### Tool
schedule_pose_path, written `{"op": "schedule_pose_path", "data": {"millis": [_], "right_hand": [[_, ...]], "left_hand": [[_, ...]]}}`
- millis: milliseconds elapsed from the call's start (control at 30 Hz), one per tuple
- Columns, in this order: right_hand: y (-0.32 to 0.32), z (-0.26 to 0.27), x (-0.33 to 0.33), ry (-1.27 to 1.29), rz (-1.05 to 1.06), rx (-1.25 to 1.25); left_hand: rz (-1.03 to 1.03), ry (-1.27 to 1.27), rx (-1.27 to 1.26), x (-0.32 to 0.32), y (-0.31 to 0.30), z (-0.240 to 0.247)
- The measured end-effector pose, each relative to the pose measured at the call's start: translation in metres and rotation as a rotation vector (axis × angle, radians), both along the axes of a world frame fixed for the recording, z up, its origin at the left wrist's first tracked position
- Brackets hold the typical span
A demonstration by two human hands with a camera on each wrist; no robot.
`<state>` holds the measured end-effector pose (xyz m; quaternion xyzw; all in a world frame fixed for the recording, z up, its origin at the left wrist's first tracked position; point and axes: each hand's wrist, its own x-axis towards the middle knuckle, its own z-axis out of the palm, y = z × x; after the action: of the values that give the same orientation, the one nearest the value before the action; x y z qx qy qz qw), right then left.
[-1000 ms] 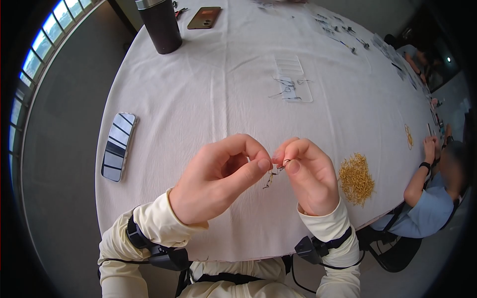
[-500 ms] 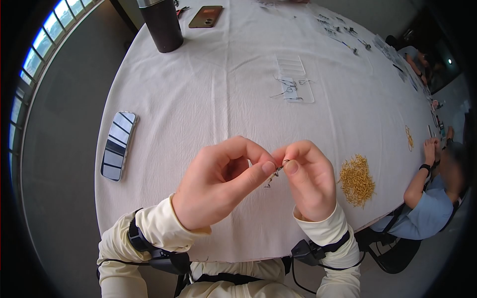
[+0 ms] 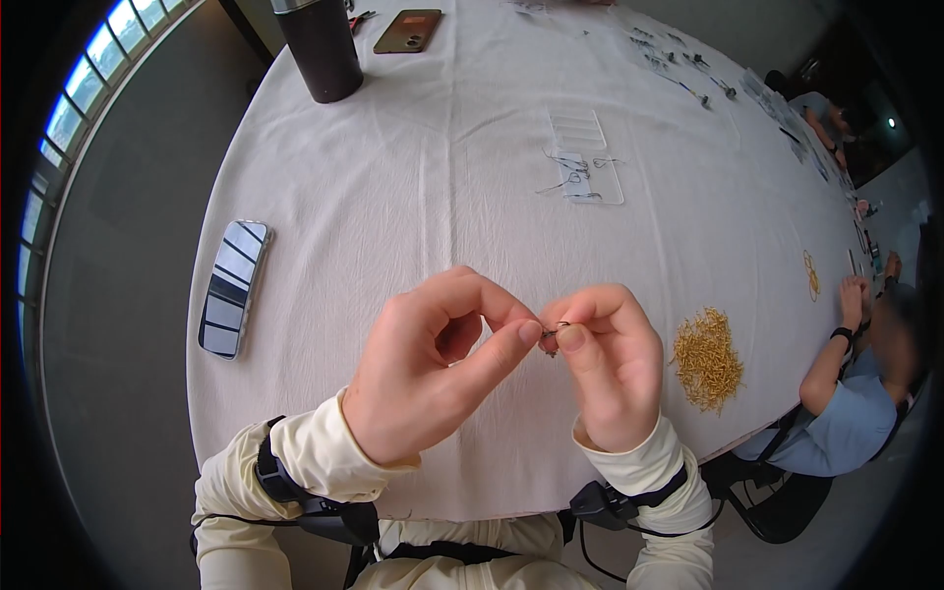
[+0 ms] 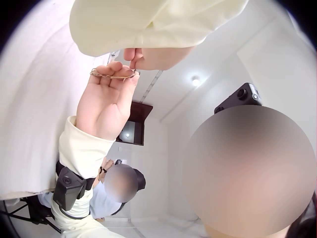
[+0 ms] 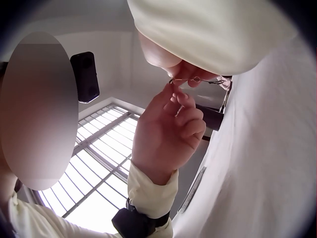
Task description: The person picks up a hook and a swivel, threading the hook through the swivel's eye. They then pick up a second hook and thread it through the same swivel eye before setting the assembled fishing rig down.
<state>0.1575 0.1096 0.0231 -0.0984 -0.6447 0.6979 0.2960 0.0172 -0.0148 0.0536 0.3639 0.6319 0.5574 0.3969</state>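
Thumb and forefinger of the left hand (image 3: 423, 359) pinch one end of a small dark wire piece (image 3: 551, 332) in the head view. Close on its right, the right hand (image 3: 619, 364) pinches the other part between thumb and forefinger. In the left wrist view a thin gold-coloured wire piece (image 4: 116, 77) lies across the fingers of the right hand (image 4: 104, 106). Seen from the right wrist, small loops and links (image 5: 197, 79) hang in a line from the left hand's (image 5: 168, 134) fingertips. The fingers hide much of the piece.
A heap of gold-coloured pieces (image 3: 708, 359) lies right of the hands. Beyond them is a clear tray (image 3: 612, 182) with dark wires. A phone (image 3: 234, 290) lies left, a dark tumbler (image 3: 323, 54) at the back left. Another person (image 3: 836, 413) sits at the right.
Both hands still pinch the piece. The right hand has dropped slightly and turned, the left has shifted slightly right, and the dangling end that hung below the fingertips is now mostly out of sight.
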Motion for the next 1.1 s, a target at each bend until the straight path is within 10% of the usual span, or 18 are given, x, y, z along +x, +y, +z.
{"op": "schedule_pose_path", "data": {"millis": [633,1100], "right_hand": [[0.005,0.008,-0.001,0.026,-0.375,1.071],[0.004,0.010,0.003,0.019,-0.477,1.321]], "left_hand": [[-0.037,-0.193,0.033,-0.001,0.000,0.001],[0.058,0.496,0.245,0.003,0.002,0.003]]}}
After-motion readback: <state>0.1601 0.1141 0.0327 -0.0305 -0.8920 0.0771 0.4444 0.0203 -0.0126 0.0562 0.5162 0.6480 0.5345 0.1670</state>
